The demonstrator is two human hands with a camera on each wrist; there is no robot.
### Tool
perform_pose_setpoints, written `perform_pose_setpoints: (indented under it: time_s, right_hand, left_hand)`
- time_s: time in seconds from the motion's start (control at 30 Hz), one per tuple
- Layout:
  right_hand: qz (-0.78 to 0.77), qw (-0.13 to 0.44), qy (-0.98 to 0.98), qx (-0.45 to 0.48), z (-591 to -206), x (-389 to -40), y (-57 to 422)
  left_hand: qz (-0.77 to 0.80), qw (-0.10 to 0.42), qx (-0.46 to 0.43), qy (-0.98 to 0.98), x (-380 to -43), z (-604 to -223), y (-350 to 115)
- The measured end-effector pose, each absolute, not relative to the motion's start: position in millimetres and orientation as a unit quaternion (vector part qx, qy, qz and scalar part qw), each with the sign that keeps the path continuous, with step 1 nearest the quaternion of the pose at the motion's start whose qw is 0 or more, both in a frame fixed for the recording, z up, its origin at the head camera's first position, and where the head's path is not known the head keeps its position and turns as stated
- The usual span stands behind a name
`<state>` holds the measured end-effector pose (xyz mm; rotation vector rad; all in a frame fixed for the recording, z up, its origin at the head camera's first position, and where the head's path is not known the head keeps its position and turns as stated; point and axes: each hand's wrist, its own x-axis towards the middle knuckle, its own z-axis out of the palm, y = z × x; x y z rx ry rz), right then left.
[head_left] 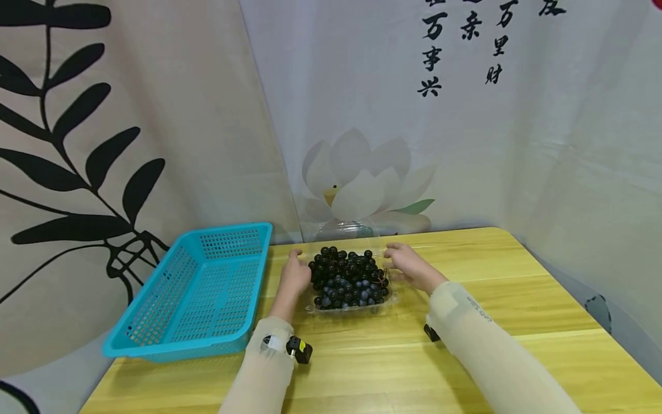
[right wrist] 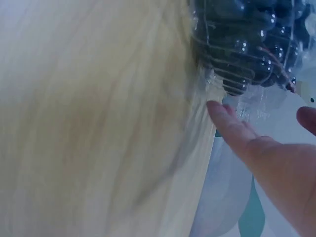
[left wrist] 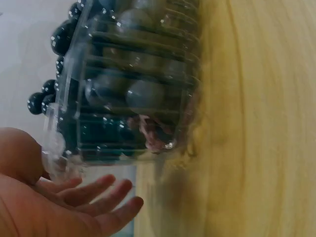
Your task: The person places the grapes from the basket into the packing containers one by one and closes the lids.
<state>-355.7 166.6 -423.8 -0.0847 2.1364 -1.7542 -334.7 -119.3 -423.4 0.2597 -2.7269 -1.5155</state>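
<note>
A clear plastic clamshell box (head_left: pixel 345 310) full of dark grapes (head_left: pixel 346 276) stands on the table between the two hands. Its transparent lid (head_left: pixel 345 232) is raised at the back. At the box's left side is my left hand (head_left: pixel 296 276). In the left wrist view, that hand's thumb lies close to the rim corner, and its loosely bent fingers (left wrist: pixel 106 197) spread below it. My right hand (head_left: pixel 412 267) reaches to the right side, thumb apart from its extended fingers (right wrist: pixel 229 123). Brownish stems (left wrist: pixel 152 133) show among the grapes through the ribbed wall.
A blue perforated plastic basket (head_left: pixel 243 339) sits to the left, reaching over the table's left edge. The yellow wooden table (head_left: pixel 465 322) extends to the right. Printed curtains (head_left: pixel 217 115) hang right behind it.
</note>
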Motion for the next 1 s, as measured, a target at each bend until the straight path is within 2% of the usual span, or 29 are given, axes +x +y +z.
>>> perform_pose_setpoints:
  time_s: [0.23,1.0]
  right_hand:
    - [-0.667,0.194,0.719,-0.03,-425.1,-355.0,166.1]
    - [-0.679,0.197,0.706,-0.051,-428.0,-354.5,174.3]
  left_hand:
    - [-0.541,0.016,0.098,-0.835,-339.7,-433.7,-124.2]
    - [-0.642,0.011,0.079,-0.762,-334.7,-426.8,-127.8]
